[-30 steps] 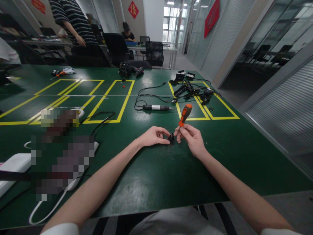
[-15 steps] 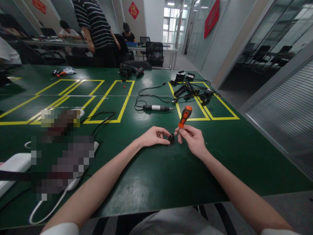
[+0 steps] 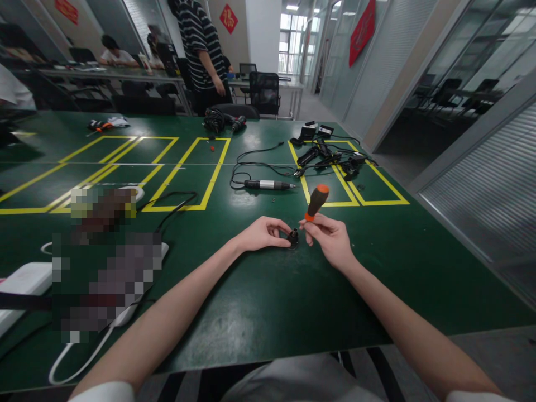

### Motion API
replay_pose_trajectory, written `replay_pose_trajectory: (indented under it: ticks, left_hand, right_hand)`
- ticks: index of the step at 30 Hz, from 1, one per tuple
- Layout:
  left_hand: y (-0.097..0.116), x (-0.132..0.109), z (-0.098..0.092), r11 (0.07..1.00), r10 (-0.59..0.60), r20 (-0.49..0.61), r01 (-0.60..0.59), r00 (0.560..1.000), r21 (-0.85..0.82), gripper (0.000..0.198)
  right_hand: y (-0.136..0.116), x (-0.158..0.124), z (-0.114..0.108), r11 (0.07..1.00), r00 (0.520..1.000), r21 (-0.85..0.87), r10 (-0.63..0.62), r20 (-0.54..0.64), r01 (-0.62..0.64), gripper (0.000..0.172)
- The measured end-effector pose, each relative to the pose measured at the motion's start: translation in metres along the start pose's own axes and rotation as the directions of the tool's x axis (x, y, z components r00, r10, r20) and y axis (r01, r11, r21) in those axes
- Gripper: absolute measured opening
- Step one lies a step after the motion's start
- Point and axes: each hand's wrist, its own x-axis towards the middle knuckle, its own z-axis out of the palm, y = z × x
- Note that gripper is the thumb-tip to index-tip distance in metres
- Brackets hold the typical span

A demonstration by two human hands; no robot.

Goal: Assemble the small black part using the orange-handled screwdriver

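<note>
Between the thumb and fingers of my left hand (image 3: 268, 233) is a small black cylindrical part (image 3: 293, 237), standing upright on the green table (image 3: 259, 301). My right hand (image 3: 330, 237) pinches a screwdriver (image 3: 317, 202) low on its orange and black handle. The handle tilts up and to the right, and its lower end points toward the black part. I cannot make out the screwdriver's shaft or whether its tip touches the part. Both hands are close together over the table.
Beyond my hands lies a silver and black electric screwdriver (image 3: 268, 185) with its cable. Dark parts and cables (image 3: 324, 156) are heaped at the back right. A power drill (image 3: 238, 124) sits at the far edge. White power strips (image 3: 25, 279) are at left. A person in a striped shirt (image 3: 201, 44) stands behind.
The screwdriver's handle has turned about its axis and sunk slightly; my left hand and the black part stay put. The person in the striped shirt has moved right.
</note>
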Motion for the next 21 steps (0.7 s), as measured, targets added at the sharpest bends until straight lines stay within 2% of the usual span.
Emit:
replay_pose_trajectory:
  ticks: [6,14,21]
  left_hand:
    - [0.0002,0.0005,0.0009,1.0,-0.003,-0.012,0.003,1.0,0.011,0.047]
    - [0.0007,0.0,-0.0001,1.0,-0.004,0.002,0.004,1.0,0.009,0.049]
    - [0.0007,0.0,0.0004,1.0,0.0,-0.005,0.001,1.0,0.015,0.046]
  right_hand:
    - [0.0016,-0.0016,-0.0007,0.994,1.0,0.112,0.005,0.018,-0.007,0.03]
    - [0.0003,-0.001,0.0004,1.0,0.999,0.008,-0.004,-0.041,0.004,0.024]
    - [0.0009,-0.002,0.0007,0.996,1.0,0.081,0.025,0.011,-0.026,0.028]
